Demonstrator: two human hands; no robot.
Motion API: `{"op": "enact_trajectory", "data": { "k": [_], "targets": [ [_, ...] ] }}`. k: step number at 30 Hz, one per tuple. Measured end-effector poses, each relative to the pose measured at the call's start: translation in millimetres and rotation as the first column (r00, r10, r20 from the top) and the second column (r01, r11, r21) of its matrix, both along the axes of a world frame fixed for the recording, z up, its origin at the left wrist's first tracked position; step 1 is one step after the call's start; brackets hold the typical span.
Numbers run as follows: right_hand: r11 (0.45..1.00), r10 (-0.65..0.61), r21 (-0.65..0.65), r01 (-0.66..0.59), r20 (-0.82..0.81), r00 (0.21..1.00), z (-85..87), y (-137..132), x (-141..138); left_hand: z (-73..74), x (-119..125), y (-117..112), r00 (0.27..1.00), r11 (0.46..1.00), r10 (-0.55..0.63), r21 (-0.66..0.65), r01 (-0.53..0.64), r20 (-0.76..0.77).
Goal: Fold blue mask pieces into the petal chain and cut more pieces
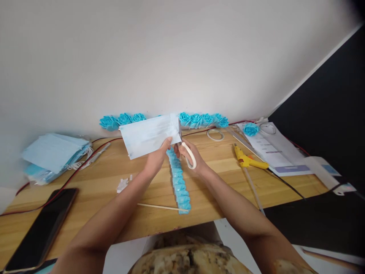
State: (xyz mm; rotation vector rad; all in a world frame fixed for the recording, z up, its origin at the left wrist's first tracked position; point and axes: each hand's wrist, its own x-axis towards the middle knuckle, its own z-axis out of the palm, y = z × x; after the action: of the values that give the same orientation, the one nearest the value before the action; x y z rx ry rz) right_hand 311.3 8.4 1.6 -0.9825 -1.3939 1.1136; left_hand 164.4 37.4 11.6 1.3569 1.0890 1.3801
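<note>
My left hand (158, 154) pinches the lower right part of a pale blue face mask (148, 134), held flat above the table. In my right hand (196, 156) is a pair of scissors with white handles (188, 155); their blades stand upright at the mask's right edge. A pleated blue strip (179, 182) runs from beneath my hands toward the table's front edge. Across its near end lies a thin wooden stick (162, 207). Several blue folded flowers (196, 121) stand in a row along the wall, partly hidden behind the mask.
At the left lie a stack of masks (57, 152) and a black phone (42, 228). White scraps (122, 185) lie left of the strip. To the right are a yellow glue gun (251, 160), a tape roll (215, 134), papers (270, 148) and a single blue flower (251, 129). Red-black wire (74, 175) crosses the left side.
</note>
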Motion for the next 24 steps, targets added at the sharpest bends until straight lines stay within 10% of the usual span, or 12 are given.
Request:
{"op": "enact_trajectory", "data": {
  "k": [24],
  "targets": [
    [0.995,-0.044,-0.1,0.029,-0.155,0.987,6.5,-7,-7,0.5,3,-3,0.998,1.0,0.028,-0.01,-0.028,0.056]
  ]
}}
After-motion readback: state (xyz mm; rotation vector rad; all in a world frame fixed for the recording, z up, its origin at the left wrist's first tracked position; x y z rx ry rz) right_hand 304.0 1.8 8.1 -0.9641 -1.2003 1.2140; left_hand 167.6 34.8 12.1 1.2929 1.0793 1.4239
